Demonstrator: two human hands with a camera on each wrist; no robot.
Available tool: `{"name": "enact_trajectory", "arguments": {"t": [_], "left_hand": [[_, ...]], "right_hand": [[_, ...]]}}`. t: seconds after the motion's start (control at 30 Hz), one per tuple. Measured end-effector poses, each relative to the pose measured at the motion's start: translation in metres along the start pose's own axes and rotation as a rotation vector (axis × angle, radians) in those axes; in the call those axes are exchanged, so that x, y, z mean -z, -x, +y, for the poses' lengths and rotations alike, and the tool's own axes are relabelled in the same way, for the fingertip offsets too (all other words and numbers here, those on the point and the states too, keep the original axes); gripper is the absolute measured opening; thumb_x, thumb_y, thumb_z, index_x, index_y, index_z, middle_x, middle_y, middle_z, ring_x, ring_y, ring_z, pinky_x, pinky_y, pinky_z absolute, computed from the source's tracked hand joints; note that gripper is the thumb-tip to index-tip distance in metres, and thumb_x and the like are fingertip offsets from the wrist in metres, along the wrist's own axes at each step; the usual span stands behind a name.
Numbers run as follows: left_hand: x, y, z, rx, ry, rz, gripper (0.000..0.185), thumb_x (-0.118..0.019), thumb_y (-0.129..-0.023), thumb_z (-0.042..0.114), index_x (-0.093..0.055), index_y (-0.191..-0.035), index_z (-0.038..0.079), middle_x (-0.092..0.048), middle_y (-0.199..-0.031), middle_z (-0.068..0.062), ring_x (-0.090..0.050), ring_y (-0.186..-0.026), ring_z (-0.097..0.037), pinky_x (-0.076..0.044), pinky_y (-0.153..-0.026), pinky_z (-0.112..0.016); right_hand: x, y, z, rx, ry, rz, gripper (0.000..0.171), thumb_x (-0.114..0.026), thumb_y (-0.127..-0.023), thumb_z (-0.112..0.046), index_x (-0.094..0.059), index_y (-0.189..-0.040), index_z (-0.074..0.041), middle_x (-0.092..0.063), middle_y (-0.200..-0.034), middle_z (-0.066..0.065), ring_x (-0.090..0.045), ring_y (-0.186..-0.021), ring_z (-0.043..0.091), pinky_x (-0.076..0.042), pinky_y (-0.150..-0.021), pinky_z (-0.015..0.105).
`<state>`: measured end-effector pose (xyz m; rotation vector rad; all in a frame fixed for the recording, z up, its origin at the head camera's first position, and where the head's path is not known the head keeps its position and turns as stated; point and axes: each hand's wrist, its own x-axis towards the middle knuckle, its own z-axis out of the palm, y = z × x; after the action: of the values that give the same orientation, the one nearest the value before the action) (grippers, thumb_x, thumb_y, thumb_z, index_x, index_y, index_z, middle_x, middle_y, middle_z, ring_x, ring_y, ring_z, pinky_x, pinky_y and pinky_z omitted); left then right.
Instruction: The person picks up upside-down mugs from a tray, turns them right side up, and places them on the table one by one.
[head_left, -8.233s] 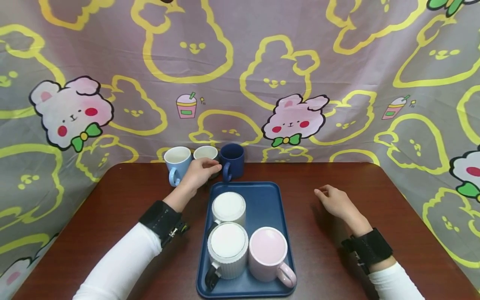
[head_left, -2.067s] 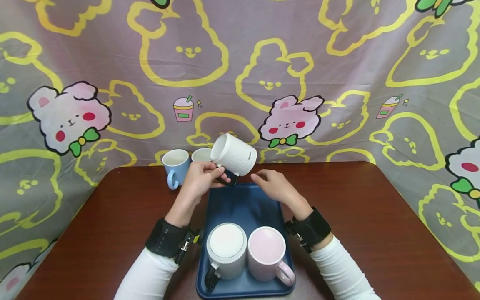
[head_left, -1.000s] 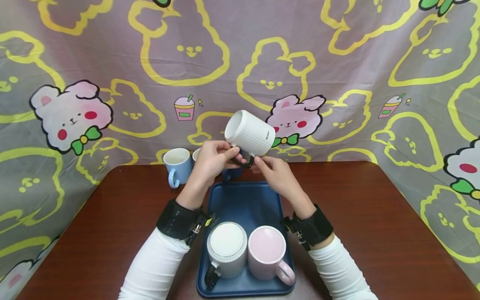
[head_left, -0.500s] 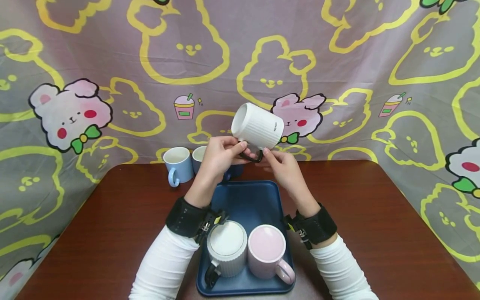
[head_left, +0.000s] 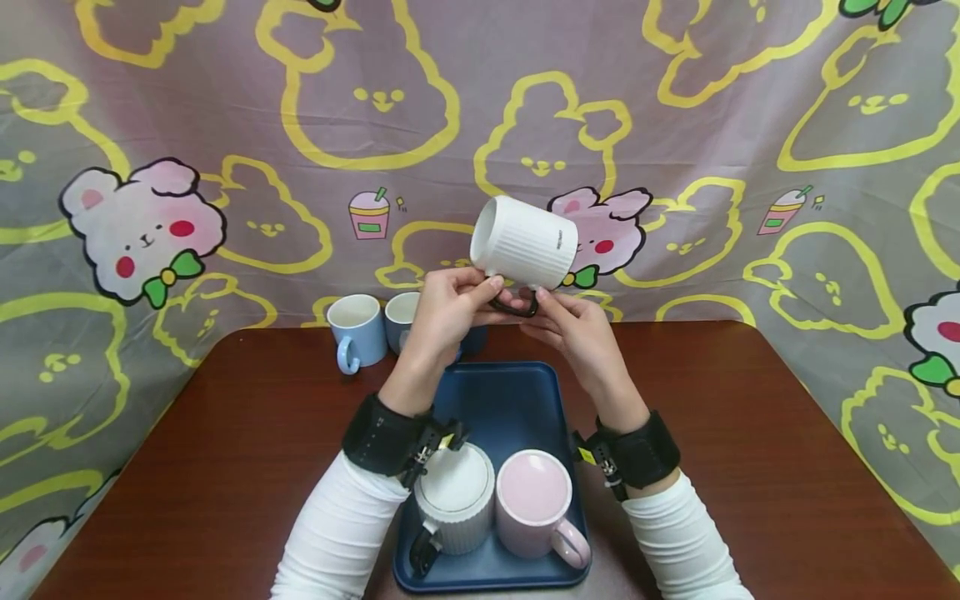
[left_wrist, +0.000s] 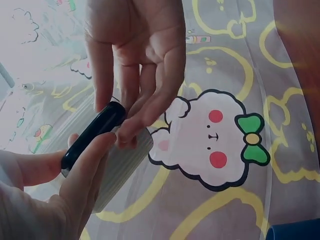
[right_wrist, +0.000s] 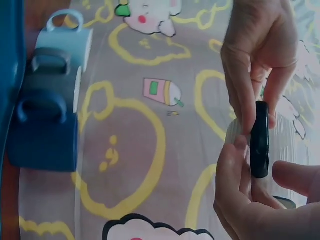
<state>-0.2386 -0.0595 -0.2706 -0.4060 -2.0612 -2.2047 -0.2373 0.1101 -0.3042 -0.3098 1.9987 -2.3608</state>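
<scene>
Bunny-print cloth backdrop (head_left: 225, 100) behind a dark wooden table (head_left: 750, 467), white ribbed mug (head_left: 525, 243) held tilted in the air above the blue tray (head_left: 517, 400), left hand (head_left: 448, 308) and right hand (head_left: 576, 327) both pinching its black handle (head_left: 516, 307), another ribbed mug (head_left: 454, 500) and pink mug (head_left: 534, 503) on the tray, light blue mug (head_left: 356, 330) at the table's far edge.

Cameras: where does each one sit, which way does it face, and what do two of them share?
Head: worn on the head, looks forward and down at the tray and table; both hands and sleeves show.
Left wrist: on the left wrist, looks along the left hand toward the backdrop; right hand above.
Right wrist: on the right wrist, looks past the right hand to three mugs by the backdrop.
Shared: both wrist views show the white ribbed mug and its black handle, pinched by both hands' fingers.
</scene>
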Motion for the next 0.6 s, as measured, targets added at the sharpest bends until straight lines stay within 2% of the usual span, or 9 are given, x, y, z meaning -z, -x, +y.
{"name": "enact_trajectory", "arguments": {"t": [0.2,0.43,0.6], "left_hand": [[-0.0042,0.0012,0.0009,-0.008,0.027,0.006,0.021,-0.056,-0.093,0.001,-0.061,-0.1,-0.018,-0.063,-0.081,-0.01,-0.068,-0.07,-0.013,-0.057,-0.07,-0.036],[-0.007,0.0002,-0.0027,0.015,0.068,0.021,0.023,-0.056,-0.093,0.003,-0.06,-0.102,-0.018,-0.065,-0.078,-0.008,-0.068,-0.067,-0.012,-0.058,-0.07,-0.035],[-0.0072,0.0001,-0.0052,-0.024,0.052,0.028,0.022,-0.058,-0.092,0.003,-0.062,-0.101,-0.018,-0.068,-0.079,-0.013,-0.07,-0.068,-0.015,-0.058,-0.071,-0.038]], "right_hand": [[0.0005,0.0005,-0.0018,-0.026,-0.156,-0.017,0.042,-0.053,-0.097,-0.018,-0.05,-0.132,0.005,-0.068,-0.103,-0.001,-0.069,-0.091,0.011,-0.053,-0.087,0.029],[-0.0023,-0.0008,-0.0004,-0.066,-0.297,0.007,0.038,-0.052,-0.097,-0.013,-0.049,-0.13,0.006,-0.07,-0.094,-0.002,-0.069,-0.089,0.011,-0.053,-0.088,0.028],[-0.0055,-0.0016,0.0004,-0.111,-0.344,0.026,0.034,-0.049,-0.098,-0.013,-0.05,-0.127,0.004,-0.068,-0.094,-0.002,-0.067,-0.089,0.01,-0.054,-0.085,0.025]]}}
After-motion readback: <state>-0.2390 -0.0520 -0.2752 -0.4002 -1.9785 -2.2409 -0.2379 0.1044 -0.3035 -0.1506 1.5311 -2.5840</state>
